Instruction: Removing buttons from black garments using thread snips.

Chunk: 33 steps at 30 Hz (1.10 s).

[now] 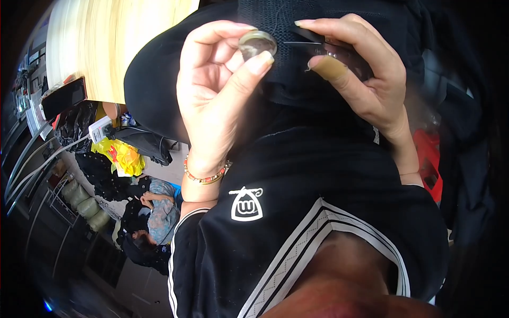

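Observation:
My left hand point(217, 79) pinches a large round button point(257, 43), grey-brown and glossy, between thumb and fingertips, over my lap. To its right, my right hand point(366, 69) has its index finger and thumb spread apart. A tan covering wraps that thumb's tip. In the gap between the hands shows a thin, bright, straight piece like a needle point(302, 42). Its right end reaches the shaded space behind the thumb and index finger, where I cannot tell what supports it. Dark knitted fabric point(281, 79) lies beneath both hands.
Up left is a pale wooden tabletop point(101, 47) with a dark phone point(63, 98) at its edge. Below are a white power strip point(101, 130), a yellow plastic bag point(124, 156) and a seated person point(161, 212) in a patterned top. A red object point(427, 159) stands right.

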Available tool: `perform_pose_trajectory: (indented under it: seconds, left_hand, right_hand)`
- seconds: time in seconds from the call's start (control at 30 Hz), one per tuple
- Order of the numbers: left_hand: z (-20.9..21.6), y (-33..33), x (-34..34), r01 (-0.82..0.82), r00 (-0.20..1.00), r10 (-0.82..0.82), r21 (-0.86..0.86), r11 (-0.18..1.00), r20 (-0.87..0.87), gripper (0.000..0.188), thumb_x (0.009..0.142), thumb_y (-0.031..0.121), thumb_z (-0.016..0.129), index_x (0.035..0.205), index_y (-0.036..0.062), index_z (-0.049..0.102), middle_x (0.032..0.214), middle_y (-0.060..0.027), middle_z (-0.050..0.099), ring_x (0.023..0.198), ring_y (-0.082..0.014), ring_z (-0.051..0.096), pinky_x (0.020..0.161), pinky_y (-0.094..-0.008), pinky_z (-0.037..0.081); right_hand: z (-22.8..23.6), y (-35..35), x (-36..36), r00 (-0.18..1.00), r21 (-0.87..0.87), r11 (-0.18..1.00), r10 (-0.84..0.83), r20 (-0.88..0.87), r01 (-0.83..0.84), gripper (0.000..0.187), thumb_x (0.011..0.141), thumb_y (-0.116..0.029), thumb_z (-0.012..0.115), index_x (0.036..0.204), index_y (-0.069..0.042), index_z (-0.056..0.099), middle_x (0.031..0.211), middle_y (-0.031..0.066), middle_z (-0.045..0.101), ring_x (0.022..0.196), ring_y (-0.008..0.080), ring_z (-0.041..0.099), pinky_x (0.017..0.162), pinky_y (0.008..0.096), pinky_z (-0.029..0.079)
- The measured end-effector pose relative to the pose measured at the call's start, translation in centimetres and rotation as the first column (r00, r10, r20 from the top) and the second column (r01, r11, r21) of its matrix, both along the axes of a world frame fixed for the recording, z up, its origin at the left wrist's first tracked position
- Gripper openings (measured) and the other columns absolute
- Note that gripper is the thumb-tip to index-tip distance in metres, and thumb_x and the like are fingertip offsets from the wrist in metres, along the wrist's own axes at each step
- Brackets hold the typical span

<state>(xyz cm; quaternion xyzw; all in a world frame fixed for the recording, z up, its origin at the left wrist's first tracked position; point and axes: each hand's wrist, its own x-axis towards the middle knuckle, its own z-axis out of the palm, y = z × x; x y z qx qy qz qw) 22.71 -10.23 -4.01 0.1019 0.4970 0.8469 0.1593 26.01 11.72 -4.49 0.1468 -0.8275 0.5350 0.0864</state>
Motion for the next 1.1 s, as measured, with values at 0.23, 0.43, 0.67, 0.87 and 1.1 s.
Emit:
perform_pose_trajectory:
  seconds: [0.23,0.43,0.67,0.87,1.1]
  left_hand:
    - [0.0,-0.1,0.2,0.050,0.998,-0.052,0.047,0.998,0.034,0.037,0.093,-0.011,0.067,0.125,0.0005,0.054,0.112,-0.0115,0.067,0.104,-0.0142,0.067,0.092,-0.0247,0.053]
    - [0.1,-0.5,0.1,0.100,0.993,-0.103,0.057,0.993,0.049,0.034,0.091,-0.012,0.069,0.121,0.0002,0.056,0.110,-0.0109,0.068,0.100,-0.0128,0.067,0.090,-0.0238,0.053]
    - [-0.1,-0.5,0.1,0.112,0.993,-0.114,0.083,0.990,0.019,0.033,0.089,-0.013,0.070,0.117,-0.0007,0.058,0.110,-0.0109,0.068,0.096,-0.0117,0.066,0.087,-0.0228,0.052]
    - [0.0,-0.4,0.1,0.101,0.994,-0.103,0.115,0.988,0.018,0.032,0.089,-0.013,0.070,0.117,-0.0010,0.057,0.110,-0.0120,0.068,0.096,-0.0127,0.067,0.087,-0.0237,0.053]
    - [-0.2,-0.2,0.3,0.103,0.995,-0.103,0.116,0.988,-0.009,0.031,0.089,-0.014,0.069,0.115,-0.0019,0.057,0.108,-0.0138,0.069,0.097,-0.0154,0.069,0.089,-0.0262,0.055]
  right_hand:
    - [0.7,0.3,0.8,0.988,0.098,0.994,-0.038,-0.148,0.053,0.043,0.082,-0.002,0.082,0.123,0.003,0.072,0.099,0.0080,0.068,0.084,0.0144,0.061,0.072,0.0246,0.049]
    - [1.4,0.7,1.1,0.979,0.177,0.983,-0.020,-0.204,0.057,0.045,0.080,-0.005,0.083,0.123,0.004,0.071,0.101,0.0095,0.068,0.082,0.0154,0.061,0.071,0.0251,0.049]
    - [2.2,0.6,1.8,0.971,0.235,0.969,-0.019,-0.238,0.076,0.046,0.078,-0.004,0.085,0.121,0.005,0.072,0.096,0.0084,0.065,0.076,0.0140,0.058,0.065,0.0242,0.048]
    - [2.3,0.6,2.0,0.963,0.259,0.962,-0.016,-0.270,0.088,0.046,0.078,-0.003,0.084,0.121,0.005,0.072,0.096,0.0082,0.064,0.075,0.0135,0.058,0.063,0.0235,0.047]
    - [2.2,0.5,2.1,0.966,0.234,0.969,-0.019,-0.256,0.081,0.046,0.077,-0.003,0.084,0.121,0.005,0.072,0.096,0.0080,0.064,0.074,0.0131,0.058,0.062,0.0233,0.046]
